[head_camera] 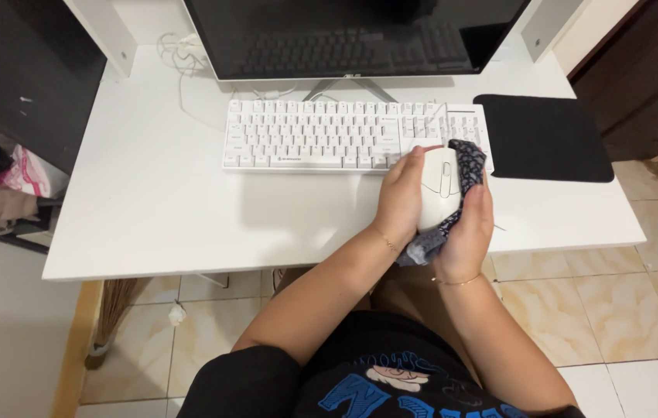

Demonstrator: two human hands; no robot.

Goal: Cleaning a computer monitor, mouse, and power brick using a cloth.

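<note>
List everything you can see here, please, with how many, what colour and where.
mouse: one, white, held above the desk's front edge
cloth: one, dark patterned, wrapped behind the mouse
keyboard: one, white, desk centre
monitor: one, black screen, behind the keyboard
mouse pad: one, black, right of the keyboard
desk: one, white
floor tiles: beige, under the desk
left hand: grips the mouse's left side
right hand: holds cloth against the mouse
</note>
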